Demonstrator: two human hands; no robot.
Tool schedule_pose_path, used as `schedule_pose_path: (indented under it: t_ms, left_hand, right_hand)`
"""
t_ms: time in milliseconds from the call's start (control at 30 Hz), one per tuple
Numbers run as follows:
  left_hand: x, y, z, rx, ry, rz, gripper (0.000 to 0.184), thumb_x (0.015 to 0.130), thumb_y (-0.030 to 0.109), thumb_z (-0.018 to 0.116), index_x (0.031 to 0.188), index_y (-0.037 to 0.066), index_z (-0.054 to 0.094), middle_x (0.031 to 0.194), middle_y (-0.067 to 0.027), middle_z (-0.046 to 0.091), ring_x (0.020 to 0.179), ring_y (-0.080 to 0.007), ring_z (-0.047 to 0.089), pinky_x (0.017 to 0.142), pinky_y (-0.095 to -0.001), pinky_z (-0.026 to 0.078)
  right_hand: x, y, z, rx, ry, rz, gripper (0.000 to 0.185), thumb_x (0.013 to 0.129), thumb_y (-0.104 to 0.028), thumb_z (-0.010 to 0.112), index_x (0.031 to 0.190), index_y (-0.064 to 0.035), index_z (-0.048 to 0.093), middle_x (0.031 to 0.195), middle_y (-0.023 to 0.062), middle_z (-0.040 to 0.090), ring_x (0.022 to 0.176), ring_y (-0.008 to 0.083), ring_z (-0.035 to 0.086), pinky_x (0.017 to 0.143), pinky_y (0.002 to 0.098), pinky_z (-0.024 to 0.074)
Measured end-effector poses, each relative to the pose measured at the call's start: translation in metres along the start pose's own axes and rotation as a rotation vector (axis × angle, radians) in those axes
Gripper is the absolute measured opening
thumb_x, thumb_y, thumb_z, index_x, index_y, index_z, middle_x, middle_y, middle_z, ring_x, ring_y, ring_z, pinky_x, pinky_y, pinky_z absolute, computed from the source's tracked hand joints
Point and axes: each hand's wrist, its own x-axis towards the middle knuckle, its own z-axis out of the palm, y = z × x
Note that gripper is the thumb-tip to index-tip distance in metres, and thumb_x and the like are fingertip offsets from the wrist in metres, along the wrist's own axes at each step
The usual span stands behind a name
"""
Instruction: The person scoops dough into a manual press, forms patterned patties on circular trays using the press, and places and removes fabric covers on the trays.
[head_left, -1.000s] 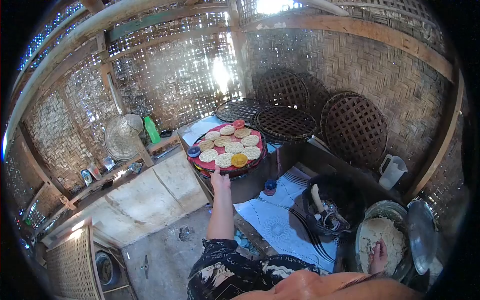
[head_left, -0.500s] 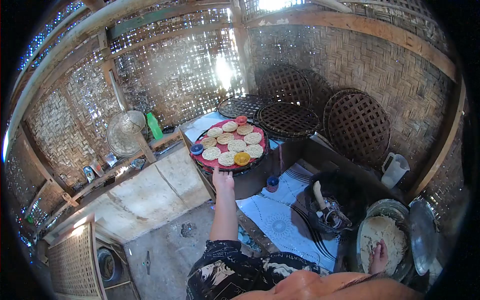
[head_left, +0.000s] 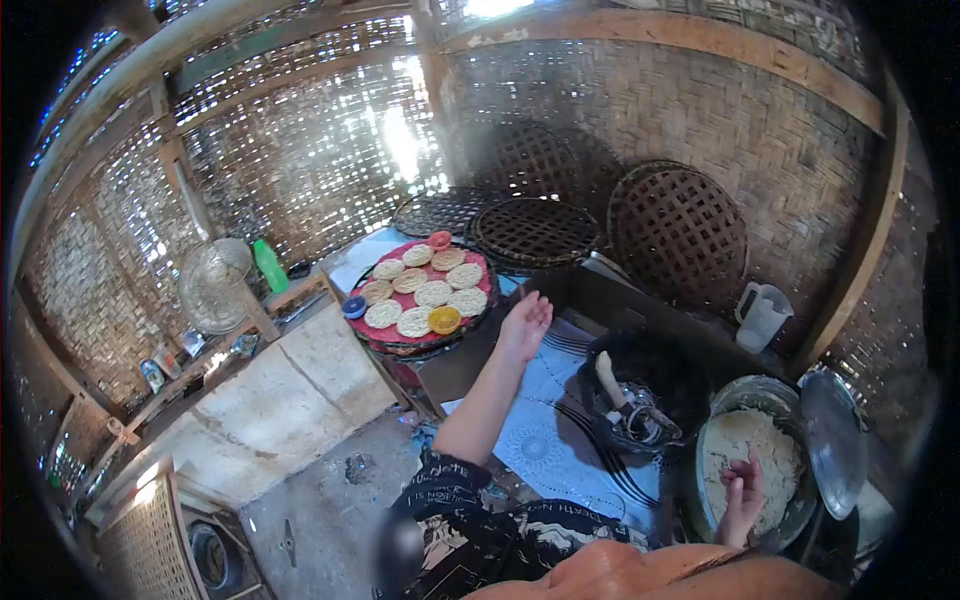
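Observation:
My left hand [head_left: 527, 325] is raised just right of a round woven tray [head_left: 400, 352] lined with red cloth. Its fingers are loosely apart and hold nothing. On the tray lie several pale, round dough discs [head_left: 433, 293], with a blue ring-shaped mould [head_left: 354, 307], a yellow one [head_left: 445, 319] and a red one [head_left: 439, 240] at the edges. At the lower right, my right hand [head_left: 740, 497] is over a large metal basin [head_left: 707, 470] of pale dough [head_left: 765, 440]. Its fingers are partly bent and apart, with nothing visible in them.
Dark lattice trays [head_left: 680, 225] lean on the woven wall and lie behind the dough tray. A black bowl [head_left: 640, 400] holding tools stands on a white patterned cloth [head_left: 535, 450]. A metal lid [head_left: 834, 445] and a clear jug [head_left: 763, 318] are at the right.
My left hand has left the tray's front edge and moved right, over the white cloth side. My right hand has lifted slightly from the dough. The view has turned right.

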Motion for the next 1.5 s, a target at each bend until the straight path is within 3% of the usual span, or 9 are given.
schedule_pose_path:
  t_ms: [67, 133, 200, 267, 400, 500, 900, 1267, 1500]
  left_hand:
    - [0.049, -0.010, 0.004, 0.464, 0.028, 0.185, 0.026, 0.082, 0.013, 0.057, 0.106, 0.004, 0.056, 0.098, -0.0101, 0.059, 0.090, -0.0235, 0.057, 0.080, -0.0327, 0.047]
    - [0.086, -0.008, 0.003, 1.669, -0.031, 0.795, 0.030, 0.077, 0.010, 0.057, 0.106, 0.004, 0.057, 0.100, -0.0130, 0.058, 0.097, -0.0291, 0.055, 0.081, -0.0366, 0.047]
    - [0.126, -0.006, -0.009, 1.990, -0.082, 1.109, 0.033, 0.072, 0.008, 0.056, 0.106, 0.005, 0.057, 0.107, -0.0143, 0.055, 0.108, -0.0319, 0.049, 0.086, -0.0384, 0.045]
    - [0.135, 0.003, 0.004, 2.210, 0.027, 0.879, 0.029, 0.076, 0.009, 0.051, 0.104, 0.006, 0.058, 0.113, -0.0131, 0.053, 0.116, -0.0295, 0.043, 0.091, -0.0425, 0.041]
    - [0.164, 0.009, 0.006, 2.439, 0.239, 0.927, 0.025, 0.081, 0.013, 0.046, 0.103, 0.007, 0.059, 0.114, -0.0119, 0.051, 0.115, -0.0266, 0.044, 0.091, -0.0519, 0.038]
    - [0.170, 0.017, 0.022, 2.707, 0.141, 0.505, 0.023, 0.080, 0.012, 0.048, 0.100, 0.008, 0.060, 0.113, -0.0110, 0.050, 0.112, -0.0259, 0.046, 0.090, -0.0479, 0.039]
    - [0.164, 0.039, 0.065, 1.948, -0.376, 1.582, 0.030, 0.068, -0.004, 0.052, 0.095, 0.004, 0.061, 0.087, -0.0132, 0.052, 0.083, -0.0313, 0.050, 0.074, -0.0409, 0.042]
    - [-0.053, -0.084, 0.007, 1.536, -1.001, 1.767, 0.029, 0.065, 0.004, 0.064, 0.094, 0.007, 0.066, 0.073, -0.0008, 0.049, 0.072, -0.0170, 0.051, 0.066, -0.0328, 0.048]
    - [-0.117, -0.100, -0.039, 1.657, -1.152, 1.235, 0.041, 0.065, 0.005, 0.059, 0.106, 0.006, 0.061, 0.080, -0.0031, 0.051, 0.078, -0.0191, 0.052, 0.077, -0.0325, 0.047]
  right_hand:
    - [-0.005, -0.052, 0.036, 0.114, -0.096, -0.264, 0.044, 0.089, -0.014, 0.049, 0.129, 0.0005, 0.039, 0.103, 0.0146, 0.056, 0.091, 0.0193, 0.055, 0.080, 0.0327, 0.0459]
    - [-0.006, -0.098, 0.071, 0.248, -0.193, -0.706, 0.047, 0.090, -0.019, 0.047, 0.131, 0.0000, 0.033, 0.102, 0.0215, 0.056, 0.086, 0.0276, 0.057, 0.083, 0.0420, 0.0453]
    - [0.005, -0.131, 0.093, 0.465, -0.384, -0.916, 0.048, 0.090, -0.019, 0.047, 0.132, -0.0001, 0.033, 0.101, 0.0214, 0.056, 0.086, 0.0276, 0.057, 0.082, 0.0420, 0.0454]
    - [0.019, -0.148, 0.108, 0.629, -0.556, -0.938, 0.048, 0.090, -0.020, 0.047, 0.132, -0.0002, 0.032, 0.101, 0.0214, 0.056, 0.086, 0.0277, 0.057, 0.082, 0.0421, 0.0454]
    - [0.039, -0.156, 0.123, 0.744, -0.721, -0.861, 0.049, 0.090, -0.020, 0.047, 0.132, -0.0004, 0.031, 0.100, 0.0212, 0.057, 0.085, 0.0277, 0.058, 0.082, 0.0422, 0.0456]
    - [0.051, -0.152, 0.128, 0.771, -0.775, -0.811, 0.050, 0.090, -0.021, 0.048, 0.133, -0.0006, 0.030, 0.099, 0.0210, 0.057, 0.085, 0.0277, 0.058, 0.081, 0.0423, 0.0457]
    - [0.076, -0.139, 0.128, 0.855, -0.843, -0.695, 0.054, 0.090, -0.023, 0.048, 0.134, -0.0013, 0.027, 0.096, 0.0204, 0.058, 0.083, 0.0279, 0.058, 0.080, 0.0426, 0.0462]
    - [0.045, -0.148, 0.111, 0.870, -0.809, -0.707, 0.057, 0.089, -0.026, 0.049, 0.135, -0.0019, 0.024, 0.093, 0.0199, 0.059, 0.082, 0.0280, 0.059, 0.079, 0.0429, 0.0467]
    - [0.012, -0.152, 0.099, 0.887, -0.794, -0.678, 0.060, 0.089, -0.027, 0.049, 0.136, -0.0022, 0.022, 0.092, 0.0196, 0.059, 0.081, 0.0281, 0.059, 0.078, 0.0431, 0.0470]
